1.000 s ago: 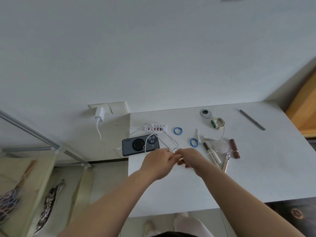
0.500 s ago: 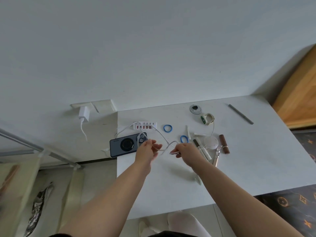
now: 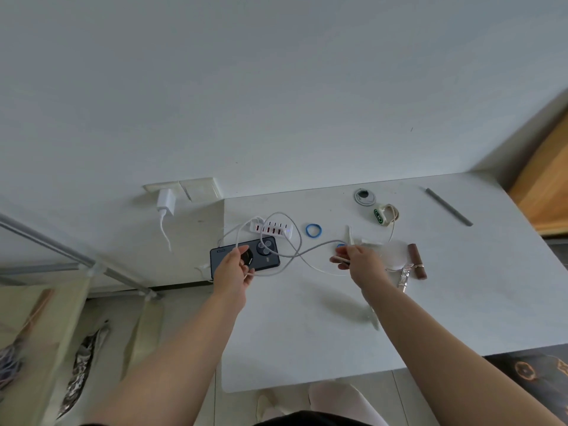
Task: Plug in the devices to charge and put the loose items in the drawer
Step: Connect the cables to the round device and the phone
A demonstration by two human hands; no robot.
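At the far left I see a white wall charger (image 3: pixel 166 200) plugged into the socket, its thin lead hanging down the wall. Next along, at the table's (image 3: pixel 307 348) left edge, lies the dark phone (image 3: pixel 270 253), camera side up. My left hand (image 3: pixel 234 270) hovers over the phone's near end, thumb and fingers curled and pinching one part of the white cable (image 3: pixel 310 250). A second ago both hands were bunched close together near the middle of the table with the cable gathered between them; now they are drawn well apart and the cable is stretched out in a loose crossing loop that runs up toward the multi-port charging hub (image 3: pixel 272 228) just behind the phone. I judge that the cable is now untangled enough to find its free plug, which I cannot make out clearly, so the phone can be connected next. Right of the hub sits a blue hair band (image 3: pixel 313 230). My right hand (image 3: pixel 361 262) grips the cable's other stretch, fingers closed on it. Beyond it lie the loose items, not yet in any drawer: a brown lipstick tube (image 3: pixel 417 265), a smartwatch (image 3: pixel 382 215) on its charger with a green display, and a grey stick (image 3: pixel 448 206) well apart at the far right.
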